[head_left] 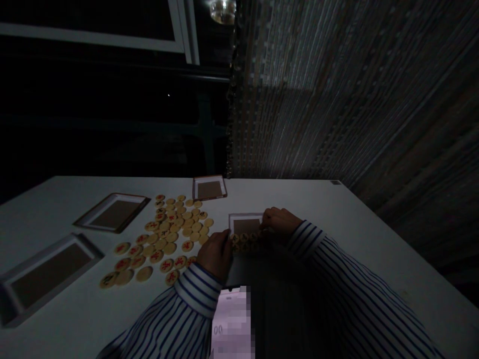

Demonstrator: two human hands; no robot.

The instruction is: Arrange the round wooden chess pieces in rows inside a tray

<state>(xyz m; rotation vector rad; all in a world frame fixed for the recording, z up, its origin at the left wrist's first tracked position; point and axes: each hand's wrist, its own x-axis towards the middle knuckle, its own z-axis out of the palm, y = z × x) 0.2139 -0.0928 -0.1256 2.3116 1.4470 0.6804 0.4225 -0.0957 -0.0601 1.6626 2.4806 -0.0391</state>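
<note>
A small open box [245,216] with a brown bottom and pale walls is in front of me. Rows of round Chinese chess pieces [244,237], some with black characters, lie in its near part. My left hand [216,253] is closed at the box's left side, its fingertips against the wall. At the right end of the rows, my right hand [279,221] has its fingers bent and pinched together; whatever is between them is hidden. Many loose chess pieces [160,244], some showing red or black characters and others blank, spread over the white table [299,197] left of the box.
Three more open boxes stand around the loose pieces: one box [223,187] at the back, another box [142,200] at the left, and a larger box [22,314] at the near left. A lit phone [230,324] is below my hands. A bead curtain [284,124] hangs behind the table.
</note>
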